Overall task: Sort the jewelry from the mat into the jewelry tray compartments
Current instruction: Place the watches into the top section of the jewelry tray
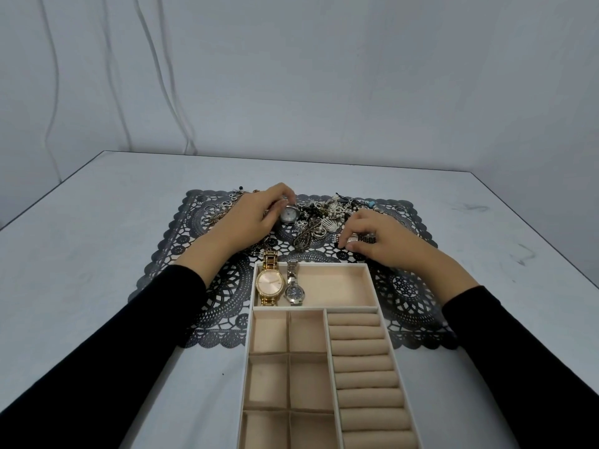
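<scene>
1. Head view: a person's left hand (256,217) is seen over the far side of a black lace mat (408,299), thumb and fingers curled round a small round silver watch face (288,215).
2. The right hand (379,243) is lowered on the mat's right side, its fingertips pinched on a black-and-silver banded piece (364,240) lying on the lace.
3. A tangled heap of jewelry (324,215) is spread between the two hands along the mat's far edge, with silver chains (214,212) to the left.
4. A beige jewelry tray (324,263) is set on the mat's near side, overhanging onto the grey table (97,254).
5. A gold watch (269,283) and a smaller silver watch with a dark dial (294,291) are laid side by side in the tray's far, wide compartment.
6. Padded ring rolls (363,362) are lined down the tray's right column.
</scene>
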`<state>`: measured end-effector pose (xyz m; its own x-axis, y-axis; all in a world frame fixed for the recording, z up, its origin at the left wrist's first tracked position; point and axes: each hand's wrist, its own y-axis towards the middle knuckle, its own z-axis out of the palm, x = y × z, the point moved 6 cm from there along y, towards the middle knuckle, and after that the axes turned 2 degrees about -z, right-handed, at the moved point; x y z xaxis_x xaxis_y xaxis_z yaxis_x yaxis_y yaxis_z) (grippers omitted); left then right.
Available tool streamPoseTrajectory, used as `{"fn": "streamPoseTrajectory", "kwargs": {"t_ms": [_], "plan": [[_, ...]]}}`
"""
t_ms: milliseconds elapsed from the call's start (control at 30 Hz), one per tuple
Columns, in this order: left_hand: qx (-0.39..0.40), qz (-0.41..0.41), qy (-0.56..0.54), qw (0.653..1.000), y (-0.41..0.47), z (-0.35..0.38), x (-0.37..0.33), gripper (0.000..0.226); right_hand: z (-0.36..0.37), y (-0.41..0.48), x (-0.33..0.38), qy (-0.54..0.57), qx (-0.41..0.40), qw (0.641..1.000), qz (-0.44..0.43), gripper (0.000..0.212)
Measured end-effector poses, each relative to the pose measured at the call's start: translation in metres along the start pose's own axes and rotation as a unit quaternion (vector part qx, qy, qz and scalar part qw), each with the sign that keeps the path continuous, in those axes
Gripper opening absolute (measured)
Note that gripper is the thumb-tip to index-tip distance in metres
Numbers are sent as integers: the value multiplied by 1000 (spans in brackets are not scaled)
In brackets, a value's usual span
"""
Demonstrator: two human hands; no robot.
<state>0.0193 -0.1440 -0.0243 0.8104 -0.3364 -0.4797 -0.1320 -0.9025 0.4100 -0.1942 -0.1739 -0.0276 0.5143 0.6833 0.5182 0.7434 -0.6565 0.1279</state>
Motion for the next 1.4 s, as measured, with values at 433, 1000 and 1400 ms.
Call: {"fn": "streamPoseTrajectory", "kwargs": {"t_ms": [433, 1000, 1400], "plan": [[6, -15, -28, 999, -1, 1, 2, 20, 0, 2, -4, 13, -11, 1000, 23, 15], [-140, -75, -241, 957, -14, -24, -8, 8, -24, -18, 13, 249, -166, 950, 87, 12], [-182, -133, -293, 929, -55, -47, -19, 18, -16, -27, 46, 435, -184, 871, 133, 14]]}}
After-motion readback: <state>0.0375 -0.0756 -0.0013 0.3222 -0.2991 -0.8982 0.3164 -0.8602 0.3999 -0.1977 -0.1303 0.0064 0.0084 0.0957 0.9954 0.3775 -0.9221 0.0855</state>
